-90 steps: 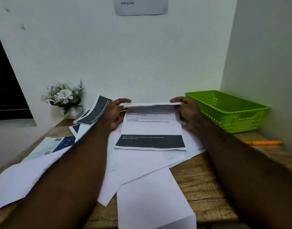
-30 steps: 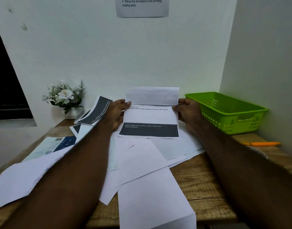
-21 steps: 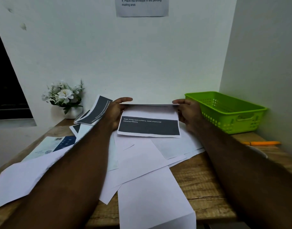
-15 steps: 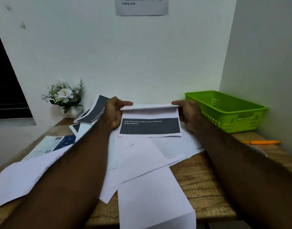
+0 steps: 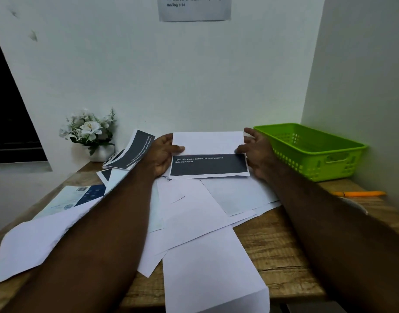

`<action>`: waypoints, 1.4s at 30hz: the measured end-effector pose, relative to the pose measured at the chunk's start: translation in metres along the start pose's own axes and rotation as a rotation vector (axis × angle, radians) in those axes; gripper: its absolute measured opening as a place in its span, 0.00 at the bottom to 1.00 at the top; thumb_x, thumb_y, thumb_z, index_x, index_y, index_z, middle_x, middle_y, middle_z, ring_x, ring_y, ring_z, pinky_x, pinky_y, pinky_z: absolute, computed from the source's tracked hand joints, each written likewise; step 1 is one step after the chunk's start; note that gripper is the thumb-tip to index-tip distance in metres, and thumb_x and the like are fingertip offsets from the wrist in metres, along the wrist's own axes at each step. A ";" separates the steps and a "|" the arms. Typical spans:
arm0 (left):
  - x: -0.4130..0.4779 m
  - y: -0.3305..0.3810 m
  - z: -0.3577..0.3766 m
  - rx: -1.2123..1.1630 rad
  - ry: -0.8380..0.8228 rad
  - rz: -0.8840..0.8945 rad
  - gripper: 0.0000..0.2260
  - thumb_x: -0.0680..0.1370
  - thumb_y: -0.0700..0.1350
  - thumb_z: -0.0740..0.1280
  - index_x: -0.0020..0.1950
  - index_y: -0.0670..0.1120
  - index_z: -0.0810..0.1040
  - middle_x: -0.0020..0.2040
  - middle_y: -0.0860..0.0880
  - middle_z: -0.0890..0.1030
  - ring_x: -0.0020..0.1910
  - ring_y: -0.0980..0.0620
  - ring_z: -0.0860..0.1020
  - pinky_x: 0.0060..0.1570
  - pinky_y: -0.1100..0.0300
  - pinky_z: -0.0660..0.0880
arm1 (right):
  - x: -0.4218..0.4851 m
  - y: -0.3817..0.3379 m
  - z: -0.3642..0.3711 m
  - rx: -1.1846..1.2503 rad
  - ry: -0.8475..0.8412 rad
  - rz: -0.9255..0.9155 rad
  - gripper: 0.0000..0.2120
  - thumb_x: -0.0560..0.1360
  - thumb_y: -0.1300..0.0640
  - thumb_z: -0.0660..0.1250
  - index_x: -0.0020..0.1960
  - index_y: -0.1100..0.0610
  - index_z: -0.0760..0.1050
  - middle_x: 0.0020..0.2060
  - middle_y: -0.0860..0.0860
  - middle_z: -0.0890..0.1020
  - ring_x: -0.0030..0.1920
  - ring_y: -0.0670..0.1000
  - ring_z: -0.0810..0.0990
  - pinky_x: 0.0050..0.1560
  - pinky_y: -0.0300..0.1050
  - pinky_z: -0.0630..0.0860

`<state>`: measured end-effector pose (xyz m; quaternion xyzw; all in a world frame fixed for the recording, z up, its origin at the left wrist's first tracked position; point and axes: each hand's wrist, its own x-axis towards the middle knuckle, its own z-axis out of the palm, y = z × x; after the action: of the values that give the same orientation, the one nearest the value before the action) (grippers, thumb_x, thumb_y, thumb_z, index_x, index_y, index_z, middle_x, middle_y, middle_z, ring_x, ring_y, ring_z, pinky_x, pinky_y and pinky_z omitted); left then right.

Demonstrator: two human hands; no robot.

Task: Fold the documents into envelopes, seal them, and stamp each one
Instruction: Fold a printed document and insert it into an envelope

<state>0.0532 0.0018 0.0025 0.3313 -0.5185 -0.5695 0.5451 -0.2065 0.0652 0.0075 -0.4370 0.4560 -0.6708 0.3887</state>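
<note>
Head view: folded document (image 5: 208, 164), white part above a dark band, lies on loose sheets (image 5: 194, 218) at far centre of tabletop (image 5: 273, 245). Left hand (image 5: 159, 154) grip pinches its L edge, thumb on top; right hand (image 5: 259, 154) grip pinches R edge. Green basket (image 5: 311, 152) just beside, on R.

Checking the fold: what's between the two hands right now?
In the head view, the folded document spans the gap between the left hand and the right hand, its white flap showing above the dark printed band.
</note>
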 end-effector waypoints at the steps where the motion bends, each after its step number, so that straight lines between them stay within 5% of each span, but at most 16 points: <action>1: 0.000 -0.001 0.000 0.007 -0.002 -0.011 0.23 0.73 0.24 0.66 0.68 0.33 0.72 0.54 0.40 0.84 0.51 0.45 0.84 0.47 0.56 0.81 | 0.002 0.001 -0.001 0.006 0.016 -0.006 0.38 0.67 0.81 0.65 0.74 0.61 0.65 0.55 0.60 0.80 0.42 0.51 0.81 0.35 0.41 0.79; 5: -0.003 0.002 -0.001 -0.005 -0.028 -0.039 0.15 0.75 0.28 0.67 0.59 0.41 0.80 0.48 0.45 0.86 0.48 0.47 0.84 0.43 0.56 0.82 | 0.001 -0.002 0.000 0.036 0.053 -0.023 0.33 0.69 0.81 0.66 0.71 0.61 0.67 0.45 0.58 0.79 0.37 0.50 0.79 0.34 0.38 0.79; 10: -0.001 0.002 -0.001 0.008 -0.012 -0.034 0.16 0.75 0.26 0.64 0.50 0.46 0.80 0.41 0.49 0.85 0.39 0.50 0.84 0.38 0.58 0.81 | 0.004 0.000 0.000 0.048 0.006 -0.049 0.18 0.69 0.80 0.63 0.45 0.60 0.79 0.38 0.53 0.84 0.36 0.51 0.81 0.44 0.46 0.79; 15: 0.003 0.002 -0.003 -0.038 0.063 -0.057 0.17 0.79 0.31 0.61 0.38 0.46 0.82 0.40 0.45 0.84 0.39 0.46 0.81 0.40 0.53 0.81 | 0.008 0.005 -0.003 -0.042 0.043 0.012 0.20 0.74 0.74 0.58 0.38 0.55 0.82 0.35 0.53 0.83 0.35 0.55 0.79 0.38 0.46 0.75; 22: 0.005 0.006 -0.002 -0.214 0.099 -0.123 0.15 0.76 0.36 0.57 0.37 0.35 0.81 0.42 0.37 0.84 0.42 0.43 0.82 0.52 0.46 0.79 | -0.001 -0.007 -0.002 0.106 0.005 0.188 0.06 0.73 0.67 0.67 0.45 0.63 0.82 0.40 0.58 0.82 0.41 0.55 0.82 0.34 0.45 0.82; 25: 0.007 0.002 -0.001 -0.126 0.078 -0.079 0.05 0.75 0.30 0.66 0.46 0.35 0.81 0.44 0.40 0.84 0.45 0.45 0.83 0.50 0.53 0.82 | 0.000 -0.007 -0.003 0.121 0.005 0.213 0.14 0.77 0.60 0.59 0.47 0.62 0.83 0.47 0.59 0.83 0.42 0.56 0.81 0.38 0.48 0.82; 28: 0.007 0.000 0.000 -0.025 0.044 0.003 0.14 0.75 0.25 0.65 0.54 0.40 0.81 0.48 0.43 0.84 0.48 0.49 0.83 0.49 0.59 0.81 | -0.003 -0.006 -0.002 0.066 0.000 0.147 0.08 0.75 0.59 0.68 0.53 0.53 0.83 0.52 0.55 0.82 0.48 0.55 0.82 0.35 0.49 0.82; 31: 0.007 0.001 0.000 -0.051 0.028 0.067 0.19 0.75 0.23 0.64 0.57 0.43 0.79 0.50 0.44 0.85 0.49 0.51 0.84 0.52 0.59 0.81 | -0.005 -0.002 -0.003 0.047 -0.014 0.120 0.25 0.71 0.66 0.75 0.65 0.50 0.75 0.55 0.54 0.81 0.51 0.54 0.83 0.37 0.53 0.83; 37: 0.005 0.009 0.002 -0.029 0.062 0.079 0.16 0.77 0.27 0.64 0.59 0.43 0.78 0.44 0.45 0.85 0.43 0.51 0.83 0.47 0.59 0.81 | -0.010 -0.003 -0.003 0.015 -0.087 0.100 0.13 0.73 0.69 0.72 0.53 0.55 0.80 0.54 0.56 0.83 0.48 0.56 0.83 0.33 0.49 0.83; 42: 0.007 0.030 0.006 0.274 0.158 0.042 0.10 0.78 0.36 0.67 0.58 0.46 0.77 0.50 0.44 0.81 0.44 0.46 0.80 0.46 0.56 0.77 | -0.009 -0.003 -0.003 0.041 -0.070 0.067 0.12 0.74 0.70 0.71 0.48 0.53 0.79 0.48 0.53 0.82 0.46 0.54 0.82 0.34 0.48 0.83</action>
<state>0.0549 0.0007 0.0341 0.4355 -0.5537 -0.4539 0.5456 -0.2067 0.0750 0.0072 -0.4365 0.4426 -0.6511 0.4356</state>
